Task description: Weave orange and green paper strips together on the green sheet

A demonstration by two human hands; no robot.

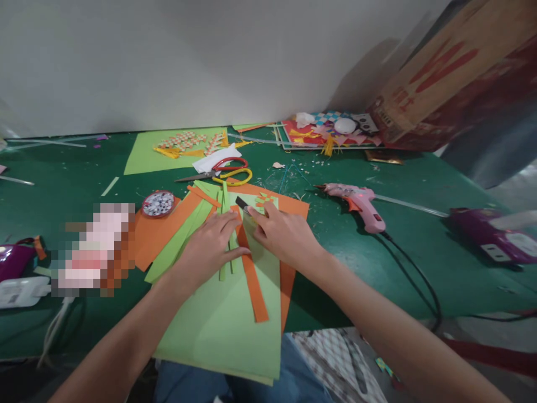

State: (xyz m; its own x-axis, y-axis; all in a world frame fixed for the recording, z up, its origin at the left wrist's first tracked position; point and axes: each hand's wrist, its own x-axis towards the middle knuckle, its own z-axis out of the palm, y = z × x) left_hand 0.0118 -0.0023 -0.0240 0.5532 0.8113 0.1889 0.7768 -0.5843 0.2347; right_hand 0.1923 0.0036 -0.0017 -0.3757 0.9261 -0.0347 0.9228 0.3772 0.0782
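Note:
My left hand (213, 243) lies flat with its fingers stretched over green paper strips (222, 268) and the upper part of an orange paper strip (254, 285). My right hand (283, 229) is closed around a craft knife (244, 206), whose dark blade points up and left beside the orange strip's top end. Beneath both hands is a stack of light green paper sheets (218, 330), with an orange sheet (289, 280) under it. A small woven green and orange piece (265, 198) sits just beyond my right fingers. Most of the knife handle is hidden in my palm.
Scissors (230, 170) with red and yellow handles lie behind the papers. A pink glue gun (356, 201) with a cord rests to the right, near a purple power strip (495, 235). At left is a round container (158, 204) of small pieces. A paper bag (453, 73) stands back right.

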